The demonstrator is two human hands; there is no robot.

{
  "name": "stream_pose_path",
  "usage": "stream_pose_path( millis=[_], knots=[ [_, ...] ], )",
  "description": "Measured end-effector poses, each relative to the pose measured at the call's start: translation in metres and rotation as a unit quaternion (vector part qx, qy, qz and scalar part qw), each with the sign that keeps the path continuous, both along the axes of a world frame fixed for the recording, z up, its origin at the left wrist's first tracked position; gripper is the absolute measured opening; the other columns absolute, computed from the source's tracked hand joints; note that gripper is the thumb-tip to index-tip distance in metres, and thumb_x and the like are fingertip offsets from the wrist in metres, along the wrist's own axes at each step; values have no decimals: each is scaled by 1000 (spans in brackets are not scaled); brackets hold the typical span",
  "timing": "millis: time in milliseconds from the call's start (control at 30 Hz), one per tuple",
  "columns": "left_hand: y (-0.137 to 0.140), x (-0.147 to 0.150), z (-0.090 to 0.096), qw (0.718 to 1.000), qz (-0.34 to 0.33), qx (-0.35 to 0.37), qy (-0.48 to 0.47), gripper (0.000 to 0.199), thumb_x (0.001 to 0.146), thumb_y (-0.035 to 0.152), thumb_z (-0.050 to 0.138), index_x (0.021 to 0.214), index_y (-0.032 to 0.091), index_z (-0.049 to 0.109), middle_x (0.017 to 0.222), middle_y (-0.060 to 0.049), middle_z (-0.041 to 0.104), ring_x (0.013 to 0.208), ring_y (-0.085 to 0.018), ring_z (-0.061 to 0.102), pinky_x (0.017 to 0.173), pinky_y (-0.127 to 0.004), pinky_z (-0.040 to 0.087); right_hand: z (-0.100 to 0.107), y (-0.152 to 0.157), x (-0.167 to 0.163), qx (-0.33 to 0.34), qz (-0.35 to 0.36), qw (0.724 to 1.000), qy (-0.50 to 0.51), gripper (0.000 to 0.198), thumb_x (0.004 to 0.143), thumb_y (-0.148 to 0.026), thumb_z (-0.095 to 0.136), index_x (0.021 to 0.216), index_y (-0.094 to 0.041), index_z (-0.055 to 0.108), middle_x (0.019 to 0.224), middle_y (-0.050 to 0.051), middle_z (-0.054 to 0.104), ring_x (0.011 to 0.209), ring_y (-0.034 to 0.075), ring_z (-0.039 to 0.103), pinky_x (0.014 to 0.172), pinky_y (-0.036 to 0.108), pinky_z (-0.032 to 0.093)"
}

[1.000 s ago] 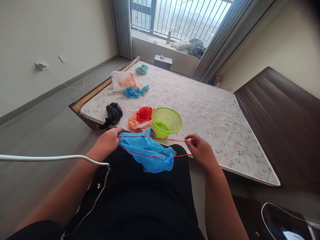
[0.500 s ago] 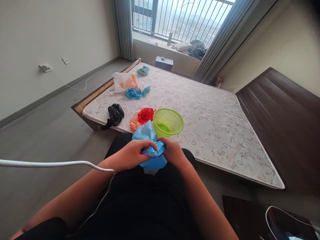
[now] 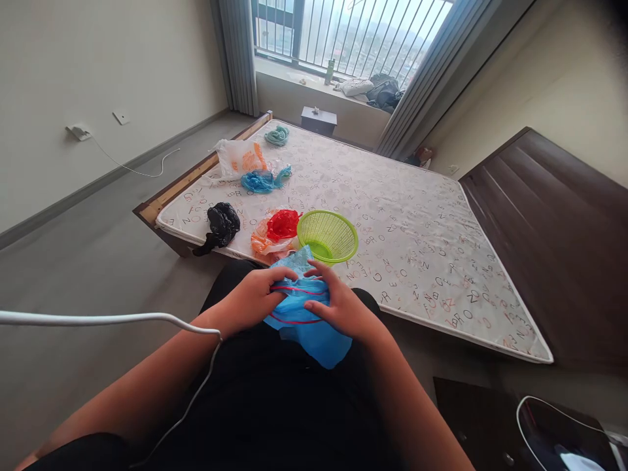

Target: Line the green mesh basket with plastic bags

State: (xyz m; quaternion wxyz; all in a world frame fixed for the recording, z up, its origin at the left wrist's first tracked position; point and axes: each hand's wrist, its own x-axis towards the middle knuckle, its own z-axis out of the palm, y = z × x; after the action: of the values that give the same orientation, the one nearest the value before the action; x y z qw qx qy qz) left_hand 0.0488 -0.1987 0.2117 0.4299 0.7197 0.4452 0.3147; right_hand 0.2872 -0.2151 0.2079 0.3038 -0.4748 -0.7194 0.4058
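A blue plastic bag (image 3: 314, 340) with two red lines across it, like drawstrings, lies spread over my lap. My left hand (image 3: 260, 294) grips its left side, thumb on top and the other fingers partly hidden. On the right side, my right hand (image 3: 343, 307) touches the bag with thumb and index finger held wide apart. Just beyond the bag, at the mattress edge, stands a green plastic basket (image 3: 350, 235). Left of the basket lie a crumpled red plastic bag (image 3: 283, 225) and an orange-and-white plastic bag (image 3: 260, 243).
On the patterned mattress (image 3: 417, 261) also lie a black plastic bag (image 3: 223, 226), a second blue bag (image 3: 260, 182), a white bag with orange print (image 3: 233, 160) and a green coiled bundle (image 3: 277, 135). A white cable (image 3: 98, 318) crosses above my left forearm.
The blue bag, bunched between both hands before, is now spread flatter and hangs lower, with its red lines showing. My right hand's fingers have opened apart.
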Motion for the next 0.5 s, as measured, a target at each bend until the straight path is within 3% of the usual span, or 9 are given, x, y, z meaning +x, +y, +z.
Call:
stream_pose_path(
  millis=[33,100,167,267,367,500],
  knots=[
    [-1,4,3,999,-35,2,-6,39,75,7,61,105,24,79,87,-1,75,72,-18,65,71,-26,50,-3,1,-7,14,5,1000,-8,68,82,-32,74,146,-31,53,125,6,70,107,25,67,94,38,52],
    [-3,7,9,995,-98,10,6,41,77,6,59,106,26,80,94,0,77,82,-19,69,79,-27,51,-8,5,-14,48,-8,998,-48,48,82,-22,68,130,-30,66,111,4,74,97,22,69,87,35,53],
    [-1,5,10,992,-112,10,56,45,77,7,60,112,29,78,93,1,77,82,-19,70,80,-27,52,-12,10,-9,87,-71,988,-107,34,82,-14,60,109,-28,73,100,3,76,89,21,69,80,32,52],
    [6,-6,2,986,-55,26,157,53,80,12,63,128,32,70,107,0,77,92,-22,71,85,-30,52,-16,15,13,147,-177,954,-190,32,79,-12,57,102,-26,74,93,3,76,78,20,68,71,30,50],
    [17,-15,-16,976,4,38,215,66,82,13,61,145,34,57,134,-2,69,112,-24,68,95,-32,50,-20,12,34,233,-215,925,-210,31,79,-14,58,104,-25,73,91,3,76,73,19,68,67,29,49],
    [39,-27,-53,963,87,8,256,67,84,14,58,149,30,54,127,-7,73,109,-27,70,92,-33,51,-24,2,50,342,-274,878,-192,33,80,-13,55,106,-25,73,92,4,77,79,19,71,70,27,52]
  ],
)
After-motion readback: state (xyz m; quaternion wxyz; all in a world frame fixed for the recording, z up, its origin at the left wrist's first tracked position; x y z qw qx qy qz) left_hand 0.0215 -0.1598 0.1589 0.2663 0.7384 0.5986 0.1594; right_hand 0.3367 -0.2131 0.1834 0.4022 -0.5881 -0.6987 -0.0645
